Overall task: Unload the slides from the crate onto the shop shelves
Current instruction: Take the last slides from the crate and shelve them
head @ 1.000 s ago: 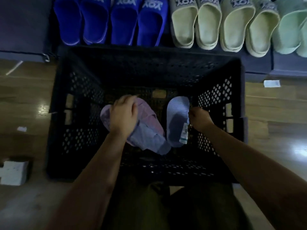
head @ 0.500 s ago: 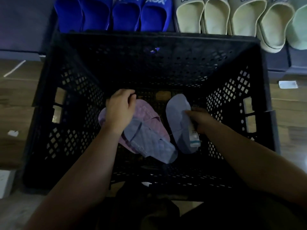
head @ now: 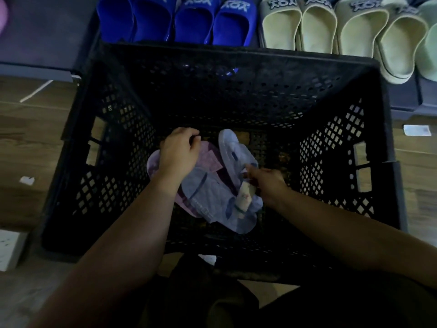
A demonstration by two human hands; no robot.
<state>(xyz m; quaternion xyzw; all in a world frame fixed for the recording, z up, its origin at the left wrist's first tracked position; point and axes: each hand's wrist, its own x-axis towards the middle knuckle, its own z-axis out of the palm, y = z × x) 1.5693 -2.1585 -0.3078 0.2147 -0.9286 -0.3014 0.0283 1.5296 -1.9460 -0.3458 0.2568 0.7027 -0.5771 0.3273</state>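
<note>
Slides (head: 201, 192) in crate (head: 236, 91) | left hand (head: 179, 153) grips one | right hand (head: 267, 183) another

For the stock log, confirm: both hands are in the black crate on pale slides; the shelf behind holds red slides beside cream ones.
Wrong colour: the head view shows blue slides, not red, beside the cream slides on the shelf. Left hand and right hand are in the black crate on pale slides.

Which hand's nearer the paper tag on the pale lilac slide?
Right. The right hand grips the pale lilac foam slide just beside its white paper tag; the left hand is farther left, holding the pink foam slide.
</note>
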